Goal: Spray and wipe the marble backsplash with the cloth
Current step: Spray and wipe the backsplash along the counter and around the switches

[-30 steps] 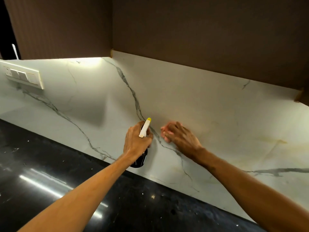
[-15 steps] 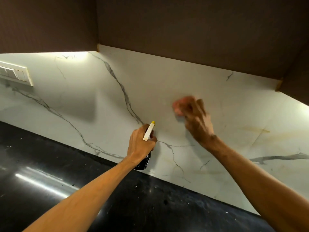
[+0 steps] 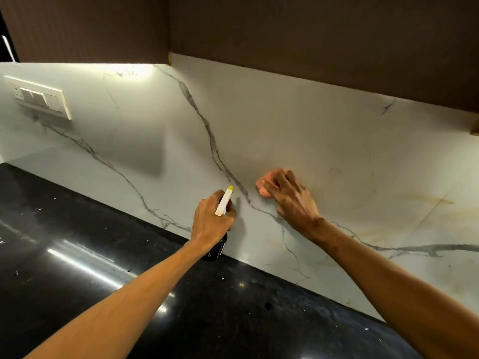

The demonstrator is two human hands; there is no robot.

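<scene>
The white marble backsplash [image 3: 298, 130] with grey veins runs across the wall above a black counter. My left hand [image 3: 210, 224] grips a dark spray bottle [image 3: 216, 251] with a white and yellow nozzle [image 3: 225, 200] pointed at the wall. To its right, my right hand [image 3: 291, 200] presses a small pink cloth [image 3: 265, 187] flat against the marble; most of the cloth is hidden under my fingers.
A glossy black countertop [image 3: 103, 268] lies below the backsplash. A white switch plate [image 3: 39, 97] is fixed to the marble at far left. Dark brown upper cabinets [image 3: 311, 35] overhang the wall closely. Yellowish streaks [image 3: 427, 200] mark the marble at right.
My right hand with the cloth swept up and right along the marble, then came back down and left near the bottle. My left hand kept holding the bottle in place.
</scene>
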